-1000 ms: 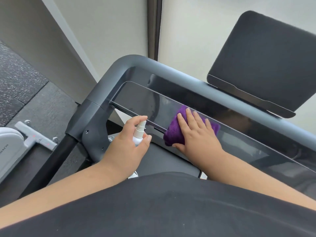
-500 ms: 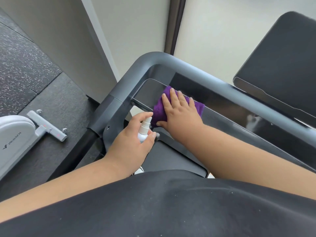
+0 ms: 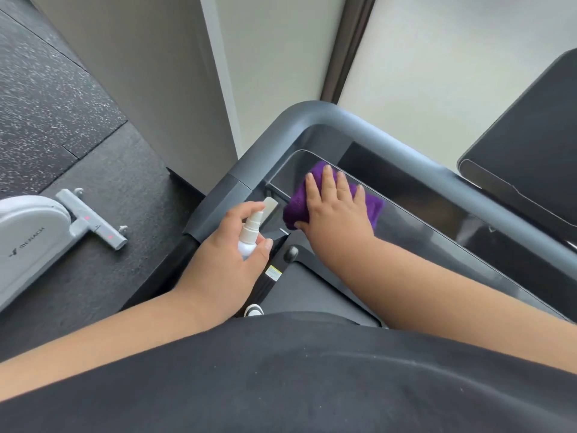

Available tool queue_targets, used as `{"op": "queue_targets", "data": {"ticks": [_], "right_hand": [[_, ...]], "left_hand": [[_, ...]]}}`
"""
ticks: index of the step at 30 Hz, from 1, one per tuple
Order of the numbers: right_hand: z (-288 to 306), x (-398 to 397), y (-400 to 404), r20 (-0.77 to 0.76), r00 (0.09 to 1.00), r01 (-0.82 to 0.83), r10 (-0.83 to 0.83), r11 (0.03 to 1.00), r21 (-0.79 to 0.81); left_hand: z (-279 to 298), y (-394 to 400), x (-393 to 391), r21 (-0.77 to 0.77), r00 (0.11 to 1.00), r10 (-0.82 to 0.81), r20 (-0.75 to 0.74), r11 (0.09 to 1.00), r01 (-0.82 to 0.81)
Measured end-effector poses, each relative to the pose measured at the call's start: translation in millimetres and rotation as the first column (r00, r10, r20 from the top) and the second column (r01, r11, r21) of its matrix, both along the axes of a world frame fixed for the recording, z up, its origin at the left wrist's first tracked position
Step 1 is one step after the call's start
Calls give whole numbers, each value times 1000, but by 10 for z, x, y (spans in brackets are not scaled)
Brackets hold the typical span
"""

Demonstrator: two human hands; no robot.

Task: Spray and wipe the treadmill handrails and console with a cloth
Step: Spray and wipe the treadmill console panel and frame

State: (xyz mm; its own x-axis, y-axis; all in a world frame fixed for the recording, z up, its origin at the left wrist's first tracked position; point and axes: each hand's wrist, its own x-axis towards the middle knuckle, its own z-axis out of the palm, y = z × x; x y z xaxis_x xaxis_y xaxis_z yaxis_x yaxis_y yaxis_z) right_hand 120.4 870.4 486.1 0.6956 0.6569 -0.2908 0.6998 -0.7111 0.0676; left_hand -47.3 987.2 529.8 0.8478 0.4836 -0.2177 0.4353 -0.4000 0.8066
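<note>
Landmark: the console (image 3: 421, 232), a glossy dark panel inside the grey handrail (image 3: 359, 126) bend. Right hand (image 3: 335, 210) lies flat, fingers spread and extended, pressing the purple cloth (image 3: 296, 207) onto the console's left end, just inside the rail corner. Left hand (image 3: 231, 248) sits just left of and below that same end, fingers curled round a small white spray bottle (image 3: 249, 234) (index finger arched above the nozzle, contact unclear). Well left of the console, a white machine base (image 3: 28, 242) rests on the dark floor.
</note>
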Motion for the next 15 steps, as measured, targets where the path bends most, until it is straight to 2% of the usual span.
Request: {"op": "queue_targets", "data": {"ticks": [4,11,15], "right_hand": [[-3,23,238,-10,1000,-10,10,1000,2],[-20,-243,-565,27,1000,-8,8,1000,18],[-7,-270,-527,8,1000,22,-22,999,-24]], "left_hand": [[7,-20,16,9,999,-36,19,999,36],[0,14,84,3,998,-42,39,999,41],[3,73,70,12,998,-37,50,999,37]]}}
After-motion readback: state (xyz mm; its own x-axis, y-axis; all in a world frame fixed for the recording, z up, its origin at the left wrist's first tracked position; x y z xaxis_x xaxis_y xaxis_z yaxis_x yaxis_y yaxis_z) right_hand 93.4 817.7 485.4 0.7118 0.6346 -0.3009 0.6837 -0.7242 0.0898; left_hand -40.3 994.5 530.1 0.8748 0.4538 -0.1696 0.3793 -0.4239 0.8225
